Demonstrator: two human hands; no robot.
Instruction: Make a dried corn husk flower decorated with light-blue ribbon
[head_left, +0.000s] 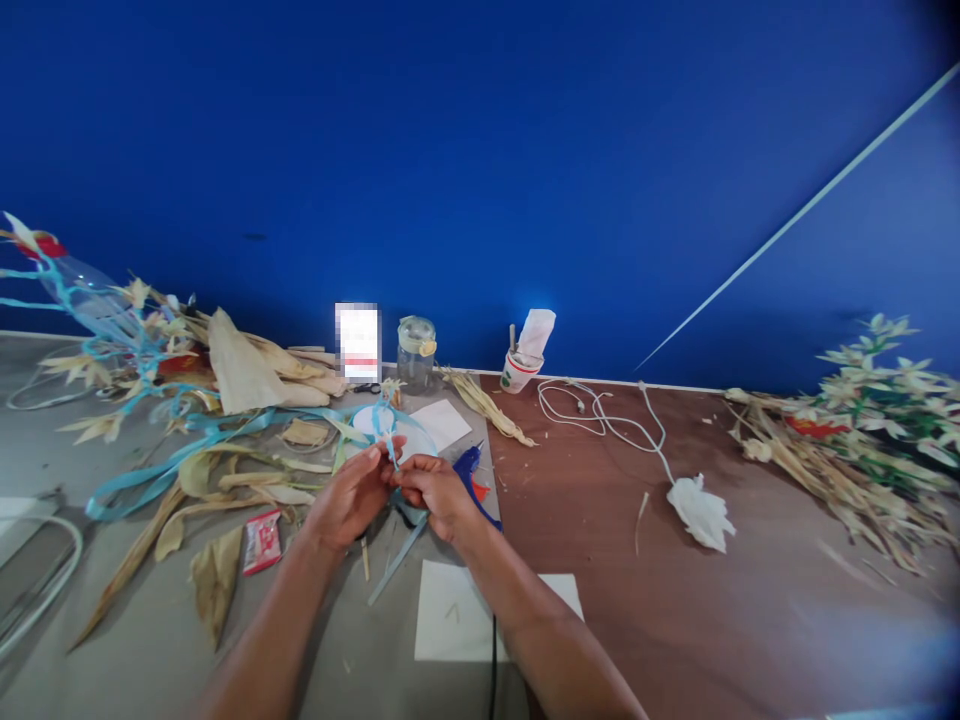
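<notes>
My left hand (352,492) and my right hand (433,490) meet near the middle of the grey work surface. Their fingers are closed, pinching a thin stem wound with light blue ribbon (389,425). A small pale flower-like tip (391,387) shows above the fingertips. Below my right hand a loose strip of the ribbon (399,562) hangs down. Behind the hands lies a roll of light blue ribbon (420,432), partly covered. A blue glue gun (469,462) with an orange part is just right of my right hand. My fingers hide exactly where the ribbon is gripped.
Dry corn husks (247,365) spread over the left, near a ribbon-wrapped plastic bottle (94,290) and a red packet (262,542). A glass jar (416,355) and a paper cup (520,370) stand by the blue wall. White cable (622,430), crumpled tissue (701,512) and husk flowers (874,400) lie right.
</notes>
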